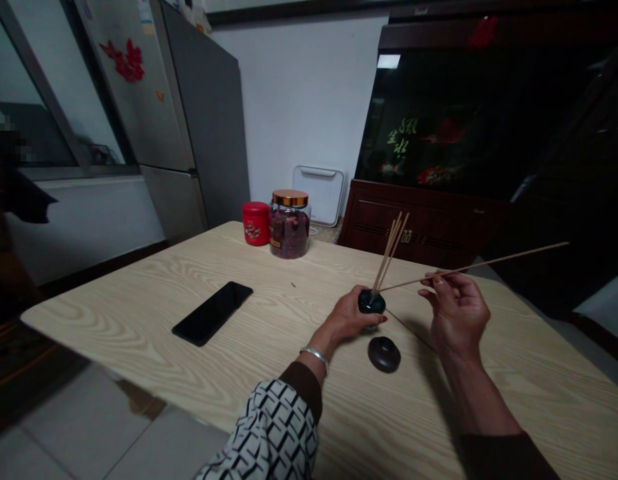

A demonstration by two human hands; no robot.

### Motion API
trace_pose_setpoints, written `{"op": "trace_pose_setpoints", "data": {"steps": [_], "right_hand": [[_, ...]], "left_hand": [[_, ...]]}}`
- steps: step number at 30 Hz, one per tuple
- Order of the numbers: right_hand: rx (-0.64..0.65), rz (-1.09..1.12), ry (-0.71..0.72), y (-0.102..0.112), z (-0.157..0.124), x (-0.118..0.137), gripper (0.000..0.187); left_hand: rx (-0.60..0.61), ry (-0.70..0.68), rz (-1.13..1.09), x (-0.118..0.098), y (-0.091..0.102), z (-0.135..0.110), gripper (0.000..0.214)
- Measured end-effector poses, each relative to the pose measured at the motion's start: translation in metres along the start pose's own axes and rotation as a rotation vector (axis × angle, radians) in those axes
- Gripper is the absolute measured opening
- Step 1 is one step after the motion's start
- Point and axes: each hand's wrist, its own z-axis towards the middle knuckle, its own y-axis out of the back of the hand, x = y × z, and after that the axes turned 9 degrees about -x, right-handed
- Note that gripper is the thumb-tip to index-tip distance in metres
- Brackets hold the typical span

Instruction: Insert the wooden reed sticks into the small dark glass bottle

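The left hand (349, 315) is closed around a small dark round holder (371, 302), which stands on the pale wooden table (139, 300). A few thin wooden sticks (390, 250) stand in it, leaning a little to the right. The right hand (459, 310) pinches a long thin wooden stick (489, 263) between thumb and fingers — its near end reaches the holder's mouth. A dark round lid (383, 353) lies just beside (nearer to the person). Well apart to the left lies a black phone (212, 312); behind it stand a red tin (255, 223) and a glass jar (289, 225) — touching each other.
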Motion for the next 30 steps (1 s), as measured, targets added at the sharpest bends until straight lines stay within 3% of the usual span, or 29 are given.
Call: {"op": "trace_pose_setpoints", "data": {"steps": [5,13,17,21,25,27,30], "right_hand": [[0.062,-0.081,0.036,0.001,-0.001,-0.002,0.022],[0.392,-0.379,-0.052,-0.005,-0.015,-0.018,0.024],[0.483,-0.477,-0.056,-0.004,-0.014,-0.028,0.027],[0.534,-0.698,-0.014,0.022,0.006,-0.037,0.027],[0.712,-1.226,0.135,0.059,0.025,-0.04,0.014],[0.8,-1.421,0.112,0.071,0.029,-0.04,0.01],[0.862,-1.525,0.087,0.077,0.028,-0.042,0.013]], "left_hand": [[0.003,0.006,0.009,-0.001,0.0,0.0,0.066],[-0.009,-0.041,0.022,0.006,-0.001,0.001,0.066],[-0.008,-0.047,0.026,0.006,-0.001,0.001,0.065],[-0.024,-0.034,0.013,0.002,-0.001,0.0,0.067],[-0.017,-0.002,-0.003,-0.002,0.0,-0.002,0.067],[-0.017,0.006,0.004,-0.002,0.0,-0.002,0.066],[-0.018,0.004,0.014,0.001,-0.001,-0.001,0.067]]}}
